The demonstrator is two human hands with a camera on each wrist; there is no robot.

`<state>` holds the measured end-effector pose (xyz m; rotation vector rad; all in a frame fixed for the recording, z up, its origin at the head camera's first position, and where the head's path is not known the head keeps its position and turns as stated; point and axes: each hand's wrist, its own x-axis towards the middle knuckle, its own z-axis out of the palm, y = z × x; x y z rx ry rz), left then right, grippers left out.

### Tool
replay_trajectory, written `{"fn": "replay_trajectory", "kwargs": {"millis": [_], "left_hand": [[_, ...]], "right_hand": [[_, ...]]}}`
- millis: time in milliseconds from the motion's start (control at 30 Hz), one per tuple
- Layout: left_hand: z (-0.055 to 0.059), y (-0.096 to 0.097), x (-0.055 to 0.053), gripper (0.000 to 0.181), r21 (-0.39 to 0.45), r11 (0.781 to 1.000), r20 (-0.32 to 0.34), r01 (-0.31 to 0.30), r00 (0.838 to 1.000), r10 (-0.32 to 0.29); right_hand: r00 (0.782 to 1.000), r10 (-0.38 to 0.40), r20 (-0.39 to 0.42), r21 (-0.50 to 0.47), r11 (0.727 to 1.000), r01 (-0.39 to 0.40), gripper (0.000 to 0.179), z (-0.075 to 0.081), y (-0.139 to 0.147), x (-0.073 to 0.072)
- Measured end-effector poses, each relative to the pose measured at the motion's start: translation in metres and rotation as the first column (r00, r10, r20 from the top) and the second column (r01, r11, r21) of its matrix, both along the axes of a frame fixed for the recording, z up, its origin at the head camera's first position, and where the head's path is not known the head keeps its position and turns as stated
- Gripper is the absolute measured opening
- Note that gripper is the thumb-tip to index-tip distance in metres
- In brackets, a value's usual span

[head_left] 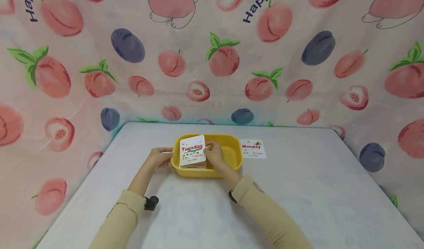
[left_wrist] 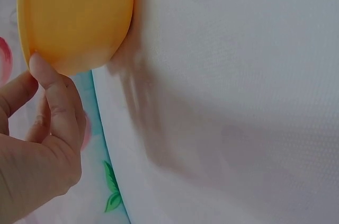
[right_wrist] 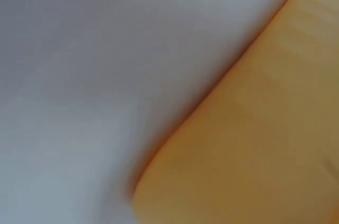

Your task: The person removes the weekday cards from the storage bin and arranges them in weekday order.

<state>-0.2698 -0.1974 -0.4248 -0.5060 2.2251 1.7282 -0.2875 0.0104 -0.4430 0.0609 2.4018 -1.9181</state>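
A yellow plastic tub stands on the table. My left hand pinches the tub's left end at the rim; the left wrist view shows the thumb and a finger right at that edge. Over the tub's left part, my right hand grips the right edge of a white "Tuesday" card, held tilted with its print facing up. Below it, partly covered, a "Wednesday" card lies in the tub. In the right wrist view only the tub's outer wall shows, not the hand.
A "Monday" card lies face up on the table, just right of the tub. The white-covered table reaches back to a fruit-patterned cloth. Black wrist straps sit by the beige sleeves.
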Motion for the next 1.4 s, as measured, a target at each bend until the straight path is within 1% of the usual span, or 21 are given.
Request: {"fn": "replay_trajectory", "kwargs": {"millis": [67, 167, 267, 467, 733, 833, 1000, 1133, 1267, 1400], "left_hand": [[-0.001, 0.000, 0.001, 0.042, 0.002, 1.000, -0.002, 0.004, 1.000, -0.004], [-0.002, -0.001, 0.001, 0.042, 0.010, 1.000, -0.014, 0.005, 1.000, -0.005], [-0.002, -0.001, 0.000, 0.042, 0.020, 1.000, -0.030, 0.008, 1.000, -0.007], [-0.004, -0.002, 0.000, 0.042, 0.022, 1.000, -0.037, 0.005, 0.999, -0.004], [-0.004, -0.004, -0.001, 0.040, 0.022, 1.000, -0.030, -0.005, 1.000, 0.006], [-0.004, -0.004, -0.001, 0.041, 0.027, 1.000, -0.034, 0.001, 0.999, 0.000], [-0.004, -0.002, -0.001, 0.041, 0.040, 0.999, -0.036, 0.002, 0.999, 0.000], [-0.004, -0.002, -0.001, 0.041, 0.036, 0.999, -0.023, -0.005, 1.000, 0.006], [-0.006, -0.002, -0.002, 0.040, 0.030, 1.000, -0.033, -0.009, 0.999, 0.010], [-0.006, -0.002, -0.002, 0.040, 0.025, 1.000, -0.047, -0.013, 0.999, 0.014]], "right_hand": [[0.999, 0.055, 0.000, 0.001, 0.999, -0.055, 0.023, 0.002, 0.002, 0.002], [0.991, 0.136, 0.000, -0.005, 0.991, -0.136, 0.024, 0.006, 0.008, 0.003], [0.984, 0.176, 0.005, -0.019, 0.984, -0.176, 0.026, 0.011, 0.014, 0.005], [0.983, 0.174, 0.060, 0.014, 0.985, -0.175, 0.033, 0.023, 0.027, 0.010], [0.983, 0.155, 0.095, -0.024, 0.988, -0.153, 0.051, 0.035, 0.035, 0.022], [0.980, 0.169, 0.104, -0.033, 0.985, -0.167, 0.054, 0.037, 0.039, 0.026], [0.974, 0.202, 0.100, -0.064, 0.978, -0.196, 0.056, 0.041, 0.052, 0.035], [0.978, 0.188, 0.084, -0.083, 0.980, -0.181, 0.056, 0.047, 0.066, 0.042], [0.982, 0.167, 0.086, -0.063, 0.985, -0.162, 0.055, 0.053, 0.079, 0.049], [0.982, 0.151, 0.114, -0.004, 0.988, -0.152, 0.056, 0.054, 0.092, 0.055]]}}
